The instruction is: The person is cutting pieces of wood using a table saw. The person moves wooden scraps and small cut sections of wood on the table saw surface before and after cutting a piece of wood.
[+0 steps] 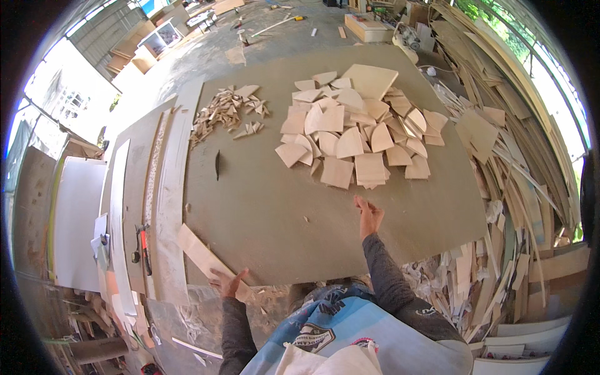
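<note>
Closest to me, my left hand (226,282) is down at the near edge of the big grey-brown board tabletop (269,212), fingers spread and resting on the end of a long pale wooden strip (203,255) that lies slanted across the corner. Looks more like pressing on it than gripping, thumb out to the side.

My right hand (369,215) is further in, stretched over the bare middle of the tabletop with the fingers open and nothing in it. It's pointing toward the big heap of flat pale plywood offcuts (357,128), mostly squarish and wedge-shaped pieces, and is just short of the nearest ones.

Left of that heap, well apart from it, sits a smaller pile of thin little wooden slivers (226,112). Between that pile and my left hand there's a small dark narrow thing (217,165) lying on the board, can't tell what it is.

Off the left side, long pale planks (172,187) run alongside, with a red-handled tool (144,247) lying there. On the right there's a messy stack of scrap wood strips (500,187).
</note>
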### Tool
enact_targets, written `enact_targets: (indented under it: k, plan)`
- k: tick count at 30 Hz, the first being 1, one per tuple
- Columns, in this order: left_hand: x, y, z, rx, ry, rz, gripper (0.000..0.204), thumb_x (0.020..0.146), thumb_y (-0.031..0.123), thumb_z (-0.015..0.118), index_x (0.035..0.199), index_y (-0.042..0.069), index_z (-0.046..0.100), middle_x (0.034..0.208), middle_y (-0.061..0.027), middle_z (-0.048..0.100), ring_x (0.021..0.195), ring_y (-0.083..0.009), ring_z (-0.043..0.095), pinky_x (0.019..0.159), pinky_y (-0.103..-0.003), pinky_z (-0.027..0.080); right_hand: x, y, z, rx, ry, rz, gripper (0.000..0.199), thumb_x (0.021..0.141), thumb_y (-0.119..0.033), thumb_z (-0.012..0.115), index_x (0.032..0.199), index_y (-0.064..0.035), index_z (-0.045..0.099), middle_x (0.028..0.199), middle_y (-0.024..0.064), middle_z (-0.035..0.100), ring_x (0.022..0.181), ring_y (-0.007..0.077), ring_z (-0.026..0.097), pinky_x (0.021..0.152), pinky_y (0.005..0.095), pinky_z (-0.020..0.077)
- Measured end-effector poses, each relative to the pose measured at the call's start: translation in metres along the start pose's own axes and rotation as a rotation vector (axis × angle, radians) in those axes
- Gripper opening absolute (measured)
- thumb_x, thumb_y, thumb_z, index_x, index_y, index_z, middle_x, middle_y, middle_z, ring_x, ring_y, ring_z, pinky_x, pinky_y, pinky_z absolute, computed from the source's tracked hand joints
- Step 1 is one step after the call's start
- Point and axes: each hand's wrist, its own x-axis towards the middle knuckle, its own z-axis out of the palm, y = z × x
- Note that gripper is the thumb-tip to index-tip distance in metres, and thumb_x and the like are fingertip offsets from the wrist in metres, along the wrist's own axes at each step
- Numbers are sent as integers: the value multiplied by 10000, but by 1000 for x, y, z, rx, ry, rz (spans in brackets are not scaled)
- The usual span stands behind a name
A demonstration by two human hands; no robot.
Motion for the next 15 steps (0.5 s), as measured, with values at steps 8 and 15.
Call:
enact_targets:
  k: [8, 15]
  plan:
    - [17, -1, 9, 148, -47, -58, 1800, 393, 828, 866, 1542, 41, -275, 1546, -467, -183, 1479, -589, -138, 1201, -651, 51, 73, -22, -66, -621, 121, -92, 397, 902, -352, 698, 767, 16, 756, 690, 64, 712, 644, 156, 633, 606, 355, 487]
    - [17, 17, 1, 247, -137, -177, 1795, 425, 821, 862, 1517, 13, -312, 1556, -455, -174, 1488, -576, -126, 1205, -644, 42, 109, -50, -67, -927, 160, -171, 441, 898, -407, 700, 859, 32, 733, 848, 154, 708, 838, 262, 662, 801, 400, 518]
